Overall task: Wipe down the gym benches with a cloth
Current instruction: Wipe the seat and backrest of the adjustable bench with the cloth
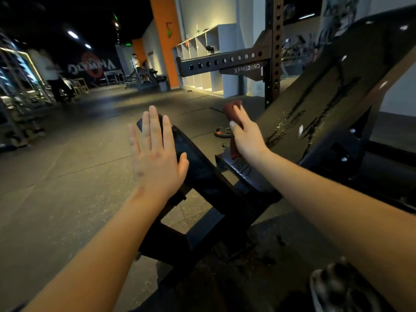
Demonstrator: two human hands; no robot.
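- A dark red cloth [232,108] is gripped in the right hand [247,137], with the thumb and fingers curled round it; one end sticks out above the hand and the other hangs below it.
- The cloth is held just beside the lower left edge of the bench [326,93], whose backrest is tilted and marked with wet streaks. Whether the cloth touches the pad cannot be told.
- The left hand [155,154] is held flat, with the fingers straight and spread, over the left edge of the bench's seat [198,163]. Contact with it cannot be told.
- A weight plate [221,132] is seen lying on the floor [67,176] just beyond the bench.
- A rack [273,52] with rows of holes is seen upright behind the bench.
- Cubby shelves [202,55] are set against the wall well beyond the bench.
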